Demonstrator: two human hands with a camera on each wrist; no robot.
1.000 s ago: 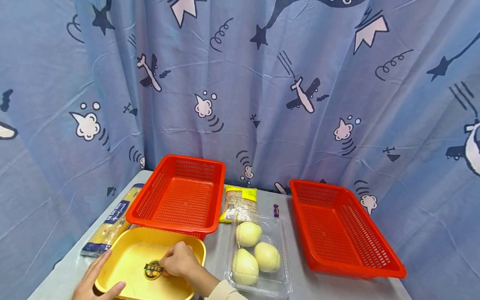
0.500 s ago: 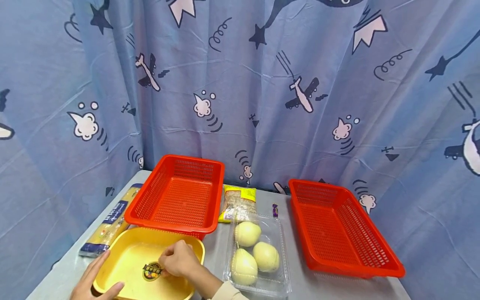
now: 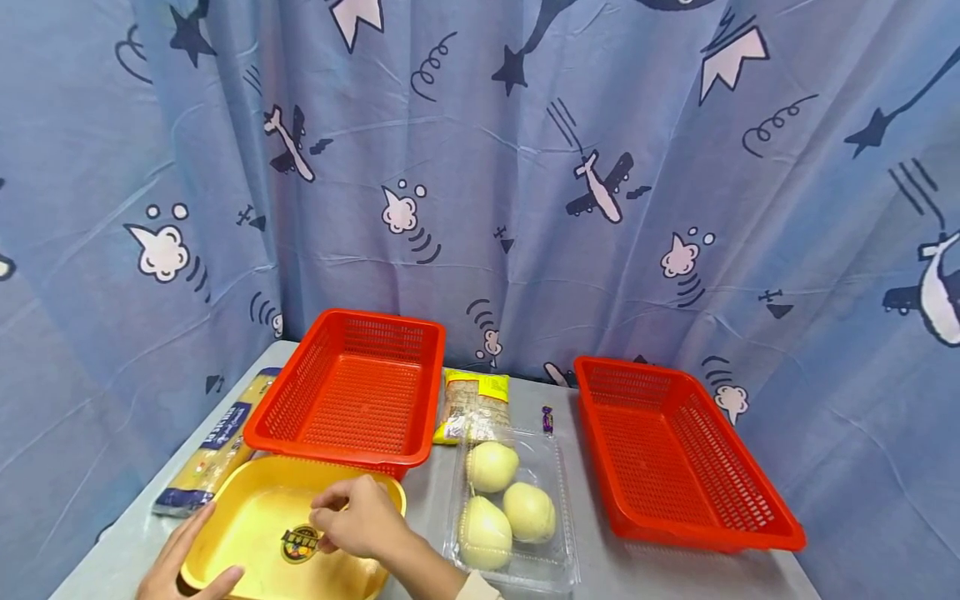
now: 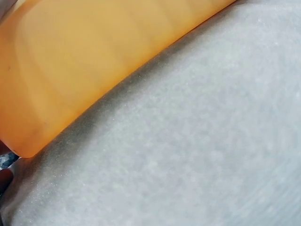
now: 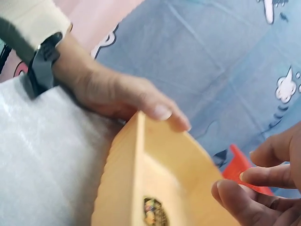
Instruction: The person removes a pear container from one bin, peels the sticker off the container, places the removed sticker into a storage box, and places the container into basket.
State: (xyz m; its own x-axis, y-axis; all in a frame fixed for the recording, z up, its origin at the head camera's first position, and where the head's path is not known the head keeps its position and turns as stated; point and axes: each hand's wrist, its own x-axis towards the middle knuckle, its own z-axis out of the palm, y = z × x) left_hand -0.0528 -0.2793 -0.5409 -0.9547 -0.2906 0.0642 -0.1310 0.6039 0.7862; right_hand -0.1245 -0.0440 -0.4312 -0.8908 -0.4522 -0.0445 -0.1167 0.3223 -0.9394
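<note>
A yellow tray (image 3: 247, 508) sits at the table's near left, with a round printed sticker (image 3: 298, 543) on its floor. My left hand (image 3: 183, 562) grips the tray's near left corner, thumb hooked over the rim. The right wrist view shows that left hand (image 5: 122, 96) on the tray's rim (image 5: 136, 155) and the sticker (image 5: 153, 212) below it. My right hand (image 3: 352, 521) hovers inside the tray with loosely curved fingers, its fingertips (image 5: 228, 190) just beside the sticker's right edge and holding nothing. The left wrist view shows only the tray's outer wall (image 4: 94, 61).
Behind the tray stands a red basket (image 3: 348, 396), and another red basket (image 3: 675, 458) is on the right. A clear clamshell box (image 3: 558, 500) holds three pale round fruits. A noodle packet (image 3: 474, 404), a spaghetti pack (image 3: 213, 450) and a small purple candy (image 3: 547, 419) lie on the grey table (image 4: 197, 155).
My right hand has risen slightly off the sticker and its fingers have loosened. The left hand and tray stay where they were.
</note>
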